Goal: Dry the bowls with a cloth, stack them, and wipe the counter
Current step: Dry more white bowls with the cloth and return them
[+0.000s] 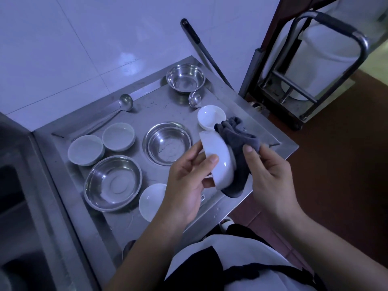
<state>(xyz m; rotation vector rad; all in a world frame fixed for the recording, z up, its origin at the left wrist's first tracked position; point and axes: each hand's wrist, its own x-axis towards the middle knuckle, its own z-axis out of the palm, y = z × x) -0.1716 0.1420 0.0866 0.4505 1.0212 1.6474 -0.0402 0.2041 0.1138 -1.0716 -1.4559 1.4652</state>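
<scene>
My left hand [189,177] grips a white bowl [218,158] tilted on its side above the counter's front right part. My right hand [270,171] holds a dark grey cloth [237,143] pressed against the bowl's inner side. On the steel counter [138,223] lie other bowls: two pale ones [86,150] [118,136] at the left, a white one [211,117] behind the cloth, another white one [152,201] partly under my left wrist, and steel bowls [113,182] [168,142] [185,77].
Two ladles [125,101] [194,99] lie near the back of the counter. A sink [12,206] is at the left. A dark rod [201,49] leans on the tiled wall. A metal trolley [315,66] with a white bucket stands on the floor at the right.
</scene>
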